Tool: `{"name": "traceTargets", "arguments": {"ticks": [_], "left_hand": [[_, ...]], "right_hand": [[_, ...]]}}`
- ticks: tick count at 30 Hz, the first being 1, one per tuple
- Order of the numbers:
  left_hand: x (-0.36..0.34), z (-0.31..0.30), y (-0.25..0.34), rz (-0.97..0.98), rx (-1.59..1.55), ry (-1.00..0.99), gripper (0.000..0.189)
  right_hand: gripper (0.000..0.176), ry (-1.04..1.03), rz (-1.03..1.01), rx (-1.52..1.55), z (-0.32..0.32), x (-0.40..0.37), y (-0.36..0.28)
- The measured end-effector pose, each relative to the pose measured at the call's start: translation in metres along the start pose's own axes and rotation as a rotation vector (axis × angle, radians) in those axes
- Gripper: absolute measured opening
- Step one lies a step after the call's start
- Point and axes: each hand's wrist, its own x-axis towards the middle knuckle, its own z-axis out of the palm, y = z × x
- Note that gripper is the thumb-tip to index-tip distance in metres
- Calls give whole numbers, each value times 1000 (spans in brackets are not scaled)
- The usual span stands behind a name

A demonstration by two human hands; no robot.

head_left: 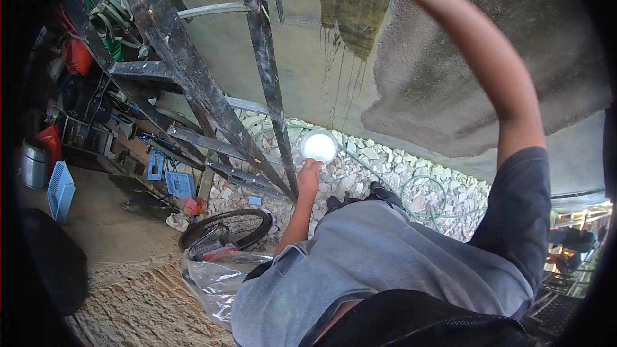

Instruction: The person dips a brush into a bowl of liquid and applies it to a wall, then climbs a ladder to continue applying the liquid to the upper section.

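My left hand (312,167) is closed on the near rim of a round, pale tub (319,146), holding it out in front of my body. Bright white shows inside the tub. My right arm stretches up toward the concrete wall (289,77), its hand cut off by the top edge of the view. Dark wet streaks (350,19) run down the wall near that arm. A rough grey patch (450,90) covers the wall to the right.
A paint-spattered ladder (193,77) stands close on the left. Broken white stones (360,180) cover the ground, with a green hose (411,209) looped over them. A wheel (260,228), clear plastic sheeting (212,276) and a blue basket (61,191) lie leftward.
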Motion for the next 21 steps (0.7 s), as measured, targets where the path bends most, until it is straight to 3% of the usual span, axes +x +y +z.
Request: {"name": "traceTargets", "arguments": {"ticks": [2, 4, 8, 9, 11, 12, 14, 18, 20, 21], "left_hand": [[-2, -1, 1, 16, -16, 14, 13], [-6, 1, -2, 5, -2, 6, 14], [-9, 2, -4, -5, 27, -23, 15], [-10, 2, -4, -3, 30, -24, 15], [-11, 0, -2, -23, 14, -49, 14], [-11, 0, 0, -22, 19, -52, 14], [-10, -3, 3, -38, -3, -91, 14], [-6, 5, -3, 25, 0, -65, 14], [2, 3, 2, 45, 4, -52, 14], [4, 1, 5, 48, 22, -73, 14]], "right_hand": [[25, -253, -66, 2, 20, -70, -63], [38, -336, -89, 114, 33, -139, -134], [25, -426, -12, 446, 17, -211, -251], [25, -425, -8, 445, 12, -210, -256], [15, -627, 172, 708, 4, -199, -261], [15, -624, 178, 709, 8, -194, -253], [9, -910, 356, 828, 4, -152, -203], [11, -450, 374, 579, 10, -85, -72], [17, -387, 436, 410, -17, -19, 2], [15, -364, 348, 268, -24, 12, 44]]}}
